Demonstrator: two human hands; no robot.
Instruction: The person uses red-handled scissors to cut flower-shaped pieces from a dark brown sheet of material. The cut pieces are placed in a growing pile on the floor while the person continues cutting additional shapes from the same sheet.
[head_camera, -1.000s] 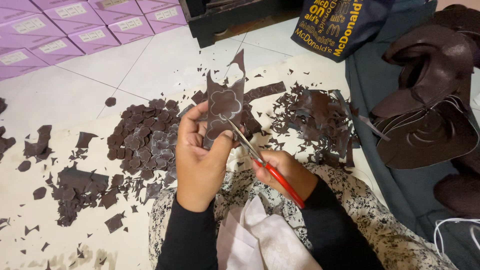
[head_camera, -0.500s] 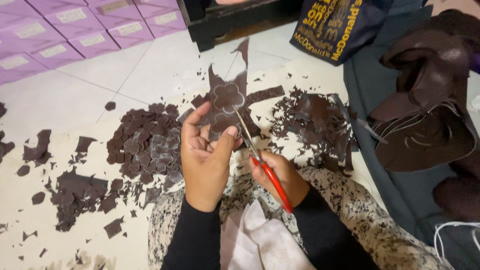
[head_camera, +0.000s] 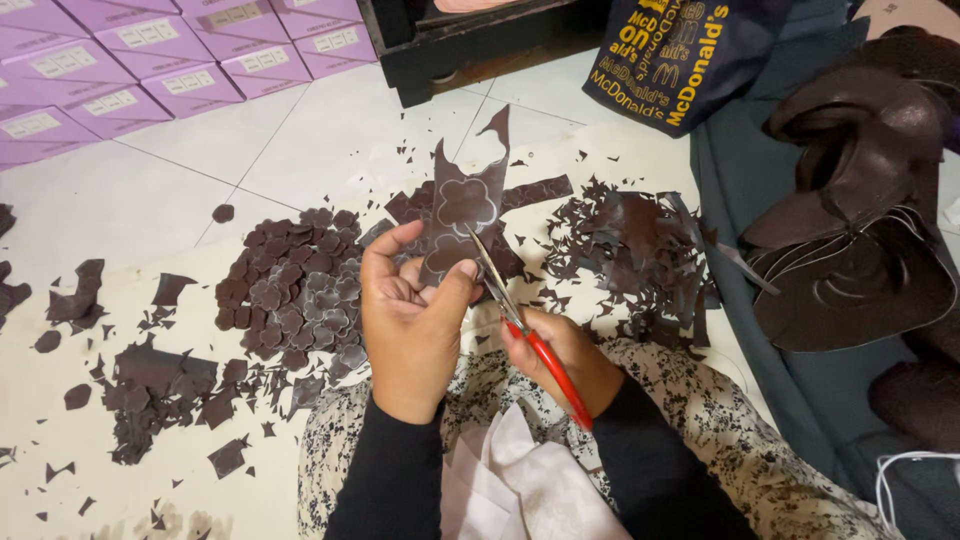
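My left hand (head_camera: 412, 318) pinches a strip of dark brown sheet material (head_camera: 462, 212) with flower outlines drawn on it, held upright above my lap. In my right hand (head_camera: 562, 358) are red-handled scissors (head_camera: 520, 322), whose blades meet the strip's lower right edge beside my left thumb. A heap of cut brown flower shapes (head_camera: 296, 292) lies on the floor just left of my left hand.
Brown offcuts (head_camera: 632, 252) are scattered right of the strip, with more scraps (head_camera: 150, 390) at the left. Purple boxes (head_camera: 130, 62) line the far left. A dark bag with yellow print (head_camera: 672, 52) and rolled brown sheets (head_camera: 856, 210) lie at the right.
The strip has turned slightly in my left hand and the scissors' blades have moved along its lower edge. Both hands sit a little lower in view.
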